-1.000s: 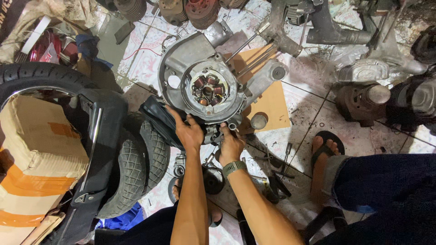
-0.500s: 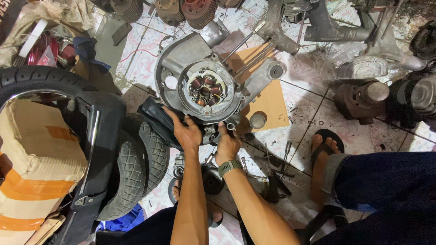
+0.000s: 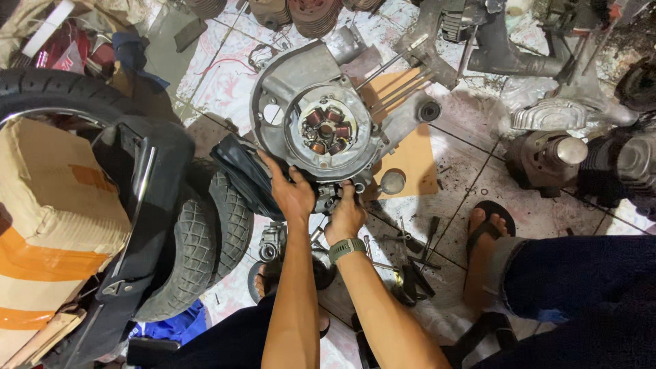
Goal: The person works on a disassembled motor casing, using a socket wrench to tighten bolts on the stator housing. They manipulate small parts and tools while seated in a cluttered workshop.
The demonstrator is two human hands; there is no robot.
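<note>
A grey metal engine case lies on the tiled floor, with a round stator of copper coils in its middle. My left hand grips the case's near edge, just below the stator. My right hand, with a green watch on its wrist, is closed on a small metal part at the case's lower rim, next to the left hand. What the fingers hold there is hidden.
A black tyre and a scooter wheel with a cardboard box stand at the left. Loose hand tools lie right of my arms. Another person's sandalled foot and dark trouser leg are at the right. Engine cylinders sit beyond.
The view has shifted slightly. Both hands stay at the case's near edge, with only small movements of the fingers.
</note>
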